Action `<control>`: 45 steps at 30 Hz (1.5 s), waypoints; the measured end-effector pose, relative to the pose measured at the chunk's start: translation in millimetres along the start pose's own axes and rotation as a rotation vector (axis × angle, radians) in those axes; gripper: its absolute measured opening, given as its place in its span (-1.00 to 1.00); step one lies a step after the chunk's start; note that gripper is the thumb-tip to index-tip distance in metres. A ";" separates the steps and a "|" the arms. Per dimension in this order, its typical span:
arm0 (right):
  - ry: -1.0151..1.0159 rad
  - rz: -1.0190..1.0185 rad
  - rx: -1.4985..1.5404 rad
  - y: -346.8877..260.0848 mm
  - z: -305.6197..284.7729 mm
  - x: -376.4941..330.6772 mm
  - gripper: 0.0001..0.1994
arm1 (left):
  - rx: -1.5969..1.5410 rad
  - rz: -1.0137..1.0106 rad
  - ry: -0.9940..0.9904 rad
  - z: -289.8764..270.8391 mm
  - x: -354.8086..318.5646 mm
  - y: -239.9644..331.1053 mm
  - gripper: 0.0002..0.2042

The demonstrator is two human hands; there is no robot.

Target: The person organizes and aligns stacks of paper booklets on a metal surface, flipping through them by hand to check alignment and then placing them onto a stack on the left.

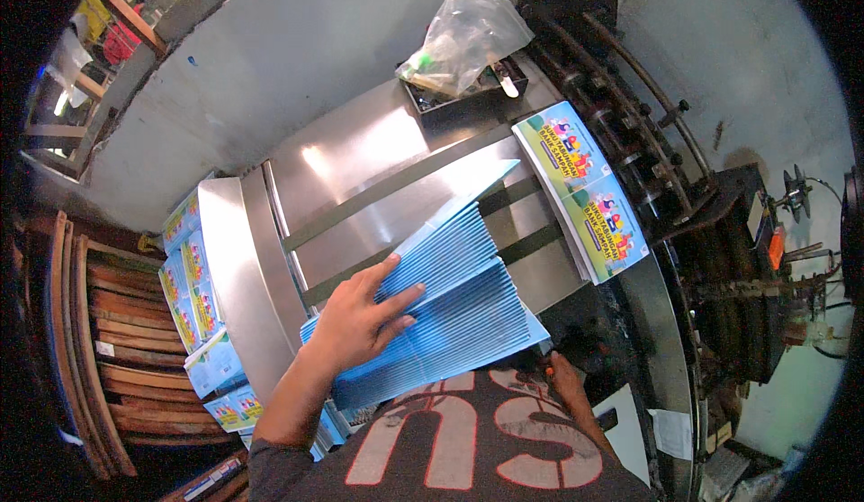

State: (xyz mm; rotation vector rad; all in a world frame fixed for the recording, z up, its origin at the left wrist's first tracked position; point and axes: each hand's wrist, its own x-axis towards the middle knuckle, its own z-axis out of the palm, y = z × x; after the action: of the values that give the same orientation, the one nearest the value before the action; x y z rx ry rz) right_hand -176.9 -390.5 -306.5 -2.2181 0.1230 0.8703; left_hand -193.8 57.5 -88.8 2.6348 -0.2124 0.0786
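Note:
A stack of light-blue printed sheets (450, 322) lies fanned out in front of me, its edges stepped like a staircase. Across its left part rests my left hand (364, 318), fingers spread and pressing on the paper. One sheet's pointed corner juts out toward the far right. My right hand (567, 383) is low at the right, close to the near right corner of the stack. Its fingers are closed round something small with a bit of orange and a greyish end, too hidden to name.
The metal machine table (351, 156) has dark belts. At its right lies a pile of colourful printed covers (585, 196), beside rollers and rods (621, 97). A black tray (459, 93) carries a plastic bag (472, 39). Printed stacks (193, 286) and wooden slats (148, 349) stand left.

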 end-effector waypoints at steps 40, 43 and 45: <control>-0.106 -0.913 -1.114 -365.4 -129.6 -57.0 -0.64 | -0.035 0.053 0.105 15.7 -7.9 6.3 -0.56; -0.177 -0.866 -1.155 -366.5 -122.6 -54.9 -0.65 | -0.034 0.054 0.106 16.0 -7.3 7.1 -0.56; -0.200 -0.813 -1.195 -371.9 -118.8 -57.2 -0.66 | -0.030 0.055 0.103 15.1 -7.1 6.3 -0.56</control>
State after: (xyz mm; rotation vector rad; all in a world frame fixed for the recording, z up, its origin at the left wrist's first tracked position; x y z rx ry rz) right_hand -31.4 -210.7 13.2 -2.7319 -1.6540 0.7239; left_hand -201.6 45.7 -99.8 2.5868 -0.2487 0.2278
